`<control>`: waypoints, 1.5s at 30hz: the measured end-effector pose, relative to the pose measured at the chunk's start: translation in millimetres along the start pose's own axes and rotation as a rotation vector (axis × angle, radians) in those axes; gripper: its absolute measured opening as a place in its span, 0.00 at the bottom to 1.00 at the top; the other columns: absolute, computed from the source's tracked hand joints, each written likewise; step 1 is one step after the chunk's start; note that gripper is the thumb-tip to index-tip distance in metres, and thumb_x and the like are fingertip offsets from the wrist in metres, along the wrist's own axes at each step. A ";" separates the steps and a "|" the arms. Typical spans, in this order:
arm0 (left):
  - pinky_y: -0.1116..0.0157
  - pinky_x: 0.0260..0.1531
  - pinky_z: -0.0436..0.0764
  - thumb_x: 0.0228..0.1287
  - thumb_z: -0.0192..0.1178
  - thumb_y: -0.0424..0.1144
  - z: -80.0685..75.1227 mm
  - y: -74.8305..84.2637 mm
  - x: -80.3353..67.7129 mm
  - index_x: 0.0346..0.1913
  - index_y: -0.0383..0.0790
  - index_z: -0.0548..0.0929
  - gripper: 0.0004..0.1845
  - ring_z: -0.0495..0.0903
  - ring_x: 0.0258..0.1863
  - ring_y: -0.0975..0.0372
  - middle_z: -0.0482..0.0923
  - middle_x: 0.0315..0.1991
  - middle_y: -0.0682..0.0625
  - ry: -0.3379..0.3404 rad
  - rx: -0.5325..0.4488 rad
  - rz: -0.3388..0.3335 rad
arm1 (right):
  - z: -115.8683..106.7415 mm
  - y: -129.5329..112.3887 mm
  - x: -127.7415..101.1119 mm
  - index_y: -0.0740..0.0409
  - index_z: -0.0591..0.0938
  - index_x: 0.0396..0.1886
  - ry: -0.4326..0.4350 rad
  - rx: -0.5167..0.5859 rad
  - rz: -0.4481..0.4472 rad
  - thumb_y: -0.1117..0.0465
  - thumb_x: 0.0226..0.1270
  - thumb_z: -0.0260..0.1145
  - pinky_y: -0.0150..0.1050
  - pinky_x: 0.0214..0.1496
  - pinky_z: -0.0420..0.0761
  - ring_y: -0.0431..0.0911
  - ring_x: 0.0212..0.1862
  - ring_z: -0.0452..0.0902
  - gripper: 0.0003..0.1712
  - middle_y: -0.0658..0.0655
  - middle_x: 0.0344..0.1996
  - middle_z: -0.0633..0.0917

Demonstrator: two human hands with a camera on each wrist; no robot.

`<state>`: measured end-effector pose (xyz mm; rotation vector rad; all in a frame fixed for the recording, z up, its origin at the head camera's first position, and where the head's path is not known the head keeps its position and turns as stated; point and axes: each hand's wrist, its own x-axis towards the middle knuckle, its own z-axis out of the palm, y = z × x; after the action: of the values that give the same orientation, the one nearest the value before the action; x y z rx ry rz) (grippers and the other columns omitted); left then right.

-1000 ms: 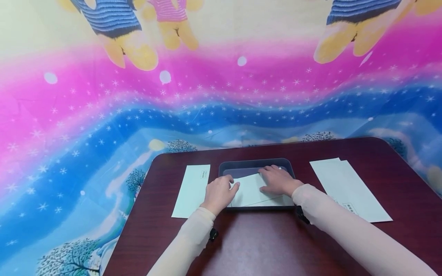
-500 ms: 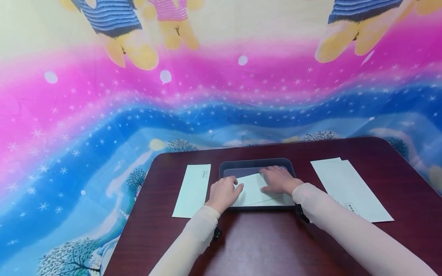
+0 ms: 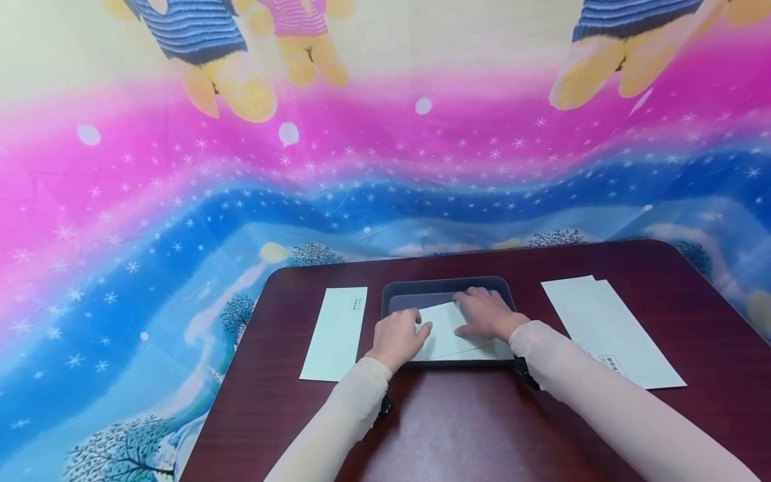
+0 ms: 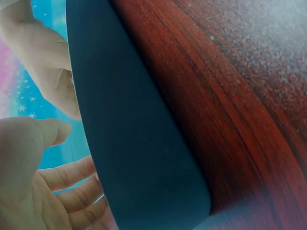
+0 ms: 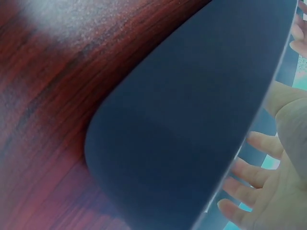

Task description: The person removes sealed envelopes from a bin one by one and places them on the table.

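A dark grey tray (image 3: 421,288) stands on the table, with pale envelopes (image 3: 442,328) lying in its front part, the top one turned askew. My left hand (image 3: 397,338) is over the tray's front left, at the left end of these envelopes, thumb apart from loosely bent fingers. My right hand (image 3: 484,314) rests on their right side with fingers spread. In the left wrist view, the tray's outer wall (image 4: 124,124) partly hides my left fingers (image 4: 72,177). The right wrist view shows my right fingers (image 5: 252,175) straight behind the tray wall (image 5: 187,110).
One pale envelope with a small printed box (image 3: 334,335) lies left of the tray on the dark red wooden table (image 3: 458,428). Overlapping larger envelopes (image 3: 614,328) lie to the right, partly under my right forearm. A colourful printed cloth (image 3: 385,147) hangs behind the table.
My left hand has moved a little to the right over the envelopes in the tray. The right hand has barely moved; the envelopes look the same.
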<state>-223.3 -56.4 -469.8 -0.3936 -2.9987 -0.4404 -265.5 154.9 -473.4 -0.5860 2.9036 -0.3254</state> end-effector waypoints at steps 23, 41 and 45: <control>0.62 0.23 0.77 0.70 0.61 0.54 -3.6 0.2 -2.0 0.41 0.45 0.88 0.16 0.80 0.24 0.62 0.87 0.31 0.52 0.017 0.015 -0.005 | -10.8 0.4 -0.9 0.57 0.84 0.52 0.161 -0.021 -0.061 0.56 0.60 0.77 0.59 0.59 0.73 0.52 0.47 0.82 0.21 0.57 0.44 0.86; 0.65 0.21 0.75 0.71 0.59 0.55 -4.7 1.0 -3.3 0.42 0.46 0.88 0.16 0.79 0.22 0.64 0.88 0.32 0.53 0.009 0.002 0.009 | -22.2 4.4 -6.4 0.55 0.84 0.46 0.108 0.088 -0.087 0.60 0.68 0.70 0.42 0.34 0.80 0.40 0.30 0.80 0.10 0.51 0.32 0.87; 0.65 0.20 0.75 0.71 0.59 0.54 -7.5 1.7 -4.3 0.42 0.46 0.88 0.16 0.79 0.22 0.64 0.88 0.32 0.53 0.022 -0.002 0.015 | -22.6 4.9 -9.1 0.54 0.83 0.46 0.112 0.092 -0.083 0.59 0.69 0.69 0.39 0.32 0.78 0.38 0.27 0.77 0.08 0.49 0.29 0.86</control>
<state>-218.4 -58.1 -462.7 -0.4081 -2.9727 -0.4429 -263.5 167.0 -451.8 -0.6957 2.9560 -0.5155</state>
